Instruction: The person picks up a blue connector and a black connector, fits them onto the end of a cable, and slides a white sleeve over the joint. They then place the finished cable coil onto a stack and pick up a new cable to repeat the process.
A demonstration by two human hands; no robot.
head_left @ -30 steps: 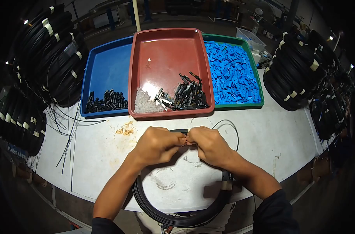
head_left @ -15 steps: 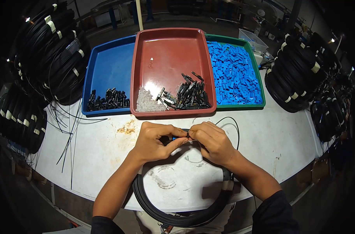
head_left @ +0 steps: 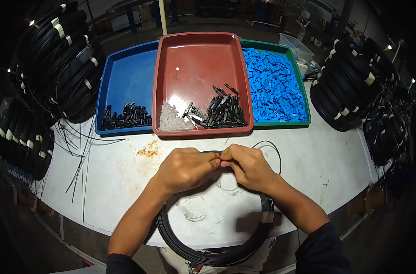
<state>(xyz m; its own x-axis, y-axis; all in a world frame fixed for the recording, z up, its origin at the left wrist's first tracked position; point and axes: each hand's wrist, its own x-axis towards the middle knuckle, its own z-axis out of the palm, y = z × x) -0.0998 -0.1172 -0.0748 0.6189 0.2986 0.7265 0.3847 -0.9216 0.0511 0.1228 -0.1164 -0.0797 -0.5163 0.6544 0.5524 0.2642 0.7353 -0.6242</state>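
Over the far side of a coil of black cable [head_left: 208, 258], my left hand [head_left: 183, 171] and my right hand [head_left: 250, 168] meet fingertip to fingertip. Both are closed in a pinch. The left fingers hide what they hold; a small blue connector showed there a moment earlier. A thin cable end [head_left: 280, 157] loops up from the coil behind my right hand, whose fingertips seem to hold its tip. The join between the fingers cannot be made out. The coil lies on the white table [head_left: 308, 182], its near side over the front edge, bound with beige tape [head_left: 266, 217].
Beyond my hands stand a blue tray [head_left: 125, 130] with black parts, a red tray [head_left: 203, 132] with clear pieces and black connectors, and a green tray [head_left: 281, 124] full of blue clips. Taped cable coils are stacked left [head_left: 75, 91] and right [head_left: 347, 86], with loose ends trailing at left.
My left hand has rolled over so its back faces up and its fingers have closed further, covering the blue connector. The right hand stays nearly in place, fingers slightly shifted.
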